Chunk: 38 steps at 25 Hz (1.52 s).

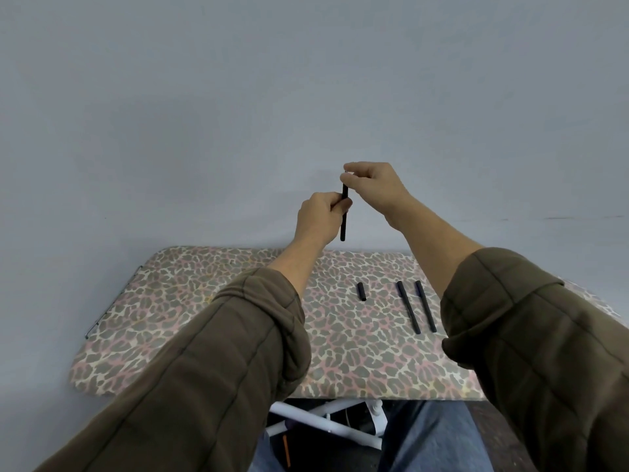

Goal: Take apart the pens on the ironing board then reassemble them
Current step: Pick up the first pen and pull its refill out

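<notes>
A black pen barrel is held upright in the air above the far edge of the leopard-print ironing board. My left hand grips the barrel around its middle. My right hand pinches the barrel's top end with its fingertips; what sits under those fingers is hidden. On the board lie a short black pen cap and, to its right, two long black pens side by side, partly beside my right sleeve.
A plain grey wall fills the view behind the board. The board's white metal legs show below its near edge, between my knees in blue jeans. A wire rack sticks out from the board's left end.
</notes>
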### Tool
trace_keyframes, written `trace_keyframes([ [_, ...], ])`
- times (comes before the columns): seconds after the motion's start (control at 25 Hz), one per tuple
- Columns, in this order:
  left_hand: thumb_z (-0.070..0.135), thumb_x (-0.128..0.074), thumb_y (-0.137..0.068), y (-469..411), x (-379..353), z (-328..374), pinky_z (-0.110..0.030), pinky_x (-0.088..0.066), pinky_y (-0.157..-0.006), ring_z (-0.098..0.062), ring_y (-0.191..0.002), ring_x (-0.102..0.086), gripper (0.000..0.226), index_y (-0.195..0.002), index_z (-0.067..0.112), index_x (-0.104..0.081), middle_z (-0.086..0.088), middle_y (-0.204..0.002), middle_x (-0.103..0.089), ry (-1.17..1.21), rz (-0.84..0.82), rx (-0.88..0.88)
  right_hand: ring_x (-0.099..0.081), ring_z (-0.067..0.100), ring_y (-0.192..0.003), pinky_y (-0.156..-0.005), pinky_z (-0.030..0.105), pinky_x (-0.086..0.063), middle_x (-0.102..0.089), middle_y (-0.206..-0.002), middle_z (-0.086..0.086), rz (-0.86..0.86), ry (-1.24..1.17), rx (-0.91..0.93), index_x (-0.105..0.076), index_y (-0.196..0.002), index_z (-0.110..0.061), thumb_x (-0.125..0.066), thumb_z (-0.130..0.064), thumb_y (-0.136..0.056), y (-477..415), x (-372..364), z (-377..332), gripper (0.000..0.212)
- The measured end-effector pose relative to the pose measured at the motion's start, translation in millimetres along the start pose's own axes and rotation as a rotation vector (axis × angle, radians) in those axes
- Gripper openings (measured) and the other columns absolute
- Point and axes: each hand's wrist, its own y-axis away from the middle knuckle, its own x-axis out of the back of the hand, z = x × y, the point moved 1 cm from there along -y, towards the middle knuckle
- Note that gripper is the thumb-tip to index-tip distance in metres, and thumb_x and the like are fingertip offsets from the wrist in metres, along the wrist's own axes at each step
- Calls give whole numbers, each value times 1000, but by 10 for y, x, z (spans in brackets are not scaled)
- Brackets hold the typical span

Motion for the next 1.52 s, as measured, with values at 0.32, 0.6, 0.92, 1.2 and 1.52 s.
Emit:
trace_keyframes([
  [0.32,31,-60,-102,39,7,-50,-31,-42,-66,-19,-68,-54,26,-81,20,-71,-11,-82,-72,33,-28,-1,-69,11,-113,-99,30,-48,-80,-100,-5,15,-31,3,-58,-145,-14,-71,-11,-94,11,40,17,53],
  [0.6,33,-60,-102,48,-19,-9,-33,-44,-68,-21,-70,-56,25,-81,25,-70,-12,-84,-72,25,-42,-26,-70,13,-106,-88,28,-54,-76,-93,-6,108,14,53,-61,-141,-16,-76,-14,-92,38,69,-28,51],
  [0.92,34,-57,-103,18,-57,25,-31,-43,-66,-17,-66,-54,28,-79,25,-67,1,-74,-67,28,-35,-30,-69,13,-112,-92,29,-52,-77,-105,1,75,19,59,-52,-150,-16,-75,-15,-92,63,109,-68,63],
  [1.2,33,-54,-104,18,-44,-6,-32,-40,-64,-18,-66,-52,31,-80,19,-67,-5,-77,-68,6,-37,-25,-66,13,-119,-99,27,-47,-78,-111,-4,10,1,57,-45,-155,-14,-63,-6,-98,68,74,-59,60],
  [1.52,32,-55,-105,-3,-51,-21,-34,-46,-70,-21,-73,-59,29,-83,19,-69,-8,-85,-73,30,-22,-36,-69,11,-114,-91,25,-49,-80,-102,-3,58,14,60,-54,-147,-15,-63,-7,-100,49,63,-36,49],
])
